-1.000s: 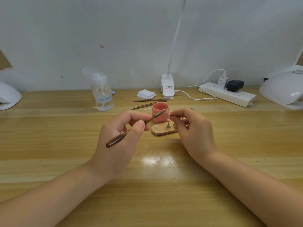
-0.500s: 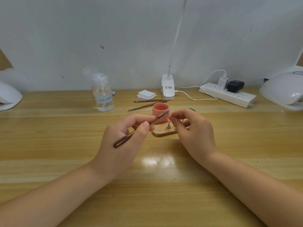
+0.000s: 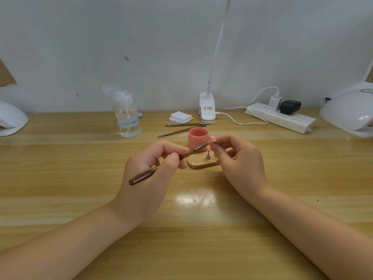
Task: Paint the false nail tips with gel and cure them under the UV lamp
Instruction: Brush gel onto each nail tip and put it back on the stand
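While the left hand (image 3: 153,170) pinches the brush (image 3: 167,161), its bristles meet the nail tip (image 3: 212,140) pinched in the right hand (image 3: 240,158).

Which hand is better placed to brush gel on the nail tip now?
The left hand: it already grips the brush, whose tip points at the nail tip that the right hand pinches.

Brush (image 3: 161,166): dark brown handle, metal ferrule, tilted, bristle end toward 2 o'clock, meeting pink nail tip (image 3: 212,140). Open pink gel pot (image 3: 198,138) stood upright at 12 o'clock of wooden holder (image 3: 198,163). White UV lamp (image 3: 351,112) sat far at 2 o'clock.
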Motion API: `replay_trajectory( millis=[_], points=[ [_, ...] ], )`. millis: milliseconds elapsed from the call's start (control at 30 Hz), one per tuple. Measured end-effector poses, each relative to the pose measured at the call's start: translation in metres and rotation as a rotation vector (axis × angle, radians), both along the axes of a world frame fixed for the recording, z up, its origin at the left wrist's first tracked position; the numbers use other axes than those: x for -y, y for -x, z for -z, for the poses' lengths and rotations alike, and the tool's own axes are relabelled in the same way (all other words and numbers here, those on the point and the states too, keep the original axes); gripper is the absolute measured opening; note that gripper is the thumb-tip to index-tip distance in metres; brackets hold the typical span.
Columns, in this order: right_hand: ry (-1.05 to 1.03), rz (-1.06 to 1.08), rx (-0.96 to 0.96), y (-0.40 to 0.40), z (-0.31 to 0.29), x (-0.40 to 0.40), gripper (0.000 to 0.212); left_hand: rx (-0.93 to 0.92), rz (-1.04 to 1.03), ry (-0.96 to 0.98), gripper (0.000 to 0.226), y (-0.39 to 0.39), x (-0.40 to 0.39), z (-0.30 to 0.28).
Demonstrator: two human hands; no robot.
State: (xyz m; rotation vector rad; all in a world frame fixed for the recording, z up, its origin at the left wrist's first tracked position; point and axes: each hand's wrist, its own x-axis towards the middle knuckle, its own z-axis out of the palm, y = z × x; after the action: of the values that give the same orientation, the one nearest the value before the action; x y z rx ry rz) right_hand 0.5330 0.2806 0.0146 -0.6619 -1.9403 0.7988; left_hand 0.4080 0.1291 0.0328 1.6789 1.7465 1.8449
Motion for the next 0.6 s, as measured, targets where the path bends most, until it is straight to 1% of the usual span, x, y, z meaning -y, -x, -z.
replay_trajectory(
  millis=[100, 200, 300, 400, 500, 600],
  points=[
    [0.023, -0.009, -0.007, 0.001, 0.0, 0.0, 0.003, 0.039, -0.002, 0.006, 0.019, -0.001, -0.003, 0.0],
    [0.028, -0.018, -0.012, 0.001, 0.0, 0.0, 0.007, 0.011, 0.006, 0.038, 0.02, -0.001, -0.003, 0.001],
    [0.062, -0.018, -0.029, 0.0, 0.0, -0.001, 0.011, 0.017, 0.012, -0.006, 0.021, 0.0, -0.002, 0.002],
    [0.078, -0.006, -0.037, 0.001, 0.001, -0.002, 0.01, 0.147, 0.006, -0.033, 0.013, 0.003, -0.009, 0.004],
    [0.083, -0.002, -0.044, 0.002, 0.002, -0.001, 0.01, 0.284, 0.023, 0.013, 0.008, 0.009, -0.024, 0.007],
    [0.078, -0.031, 0.01, 0.005, 0.003, -0.001, 0.008, 0.477, 0.02, 0.067, 0.011, 0.014, -0.039, 0.011]
  ],
)
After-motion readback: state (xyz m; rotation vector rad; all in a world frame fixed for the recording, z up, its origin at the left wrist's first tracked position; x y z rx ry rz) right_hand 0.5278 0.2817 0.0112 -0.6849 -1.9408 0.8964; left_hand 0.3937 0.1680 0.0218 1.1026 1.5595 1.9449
